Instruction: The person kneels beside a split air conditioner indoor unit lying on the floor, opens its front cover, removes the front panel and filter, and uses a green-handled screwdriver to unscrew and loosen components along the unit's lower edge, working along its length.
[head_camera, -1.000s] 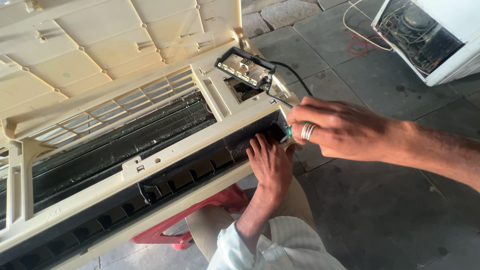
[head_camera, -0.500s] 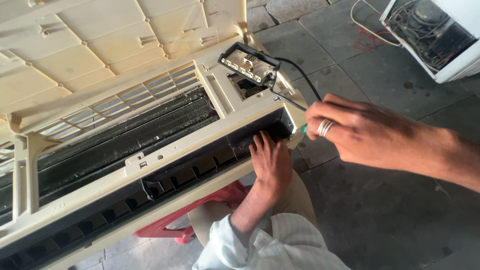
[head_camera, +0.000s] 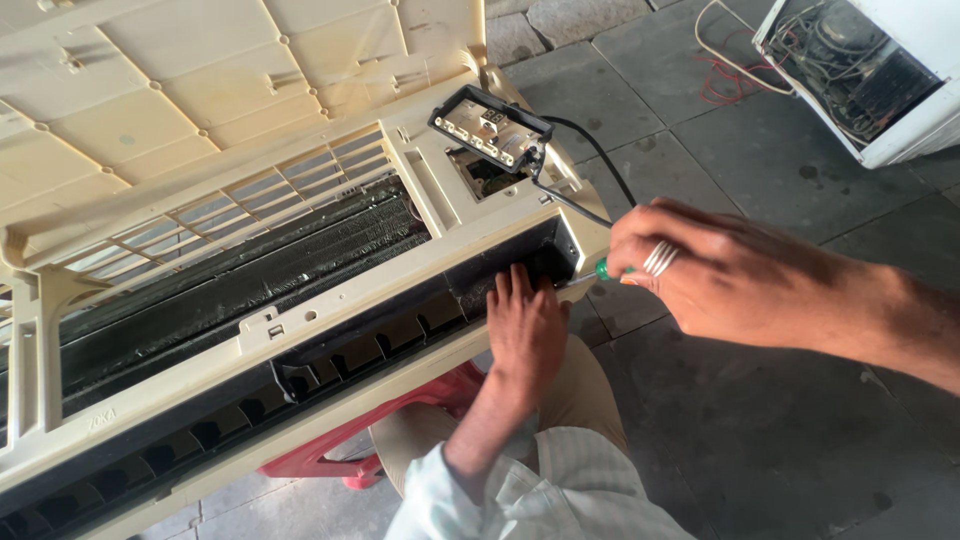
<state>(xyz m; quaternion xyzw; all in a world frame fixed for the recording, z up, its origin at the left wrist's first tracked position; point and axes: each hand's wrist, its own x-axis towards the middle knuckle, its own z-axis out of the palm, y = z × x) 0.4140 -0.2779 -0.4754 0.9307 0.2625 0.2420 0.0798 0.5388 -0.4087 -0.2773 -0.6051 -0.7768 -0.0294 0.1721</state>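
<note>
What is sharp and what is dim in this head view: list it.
Head view: even daylight, no glare; the cream air conditioner casing and right hand are sharp; the left hand rests at the dark outlet slot, where detail is lost in shadow.

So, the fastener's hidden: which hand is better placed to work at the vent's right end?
Probably right: the right hand holds the green-handled screwdriver, tip at that end; the left hand rests on the vent.
</note>
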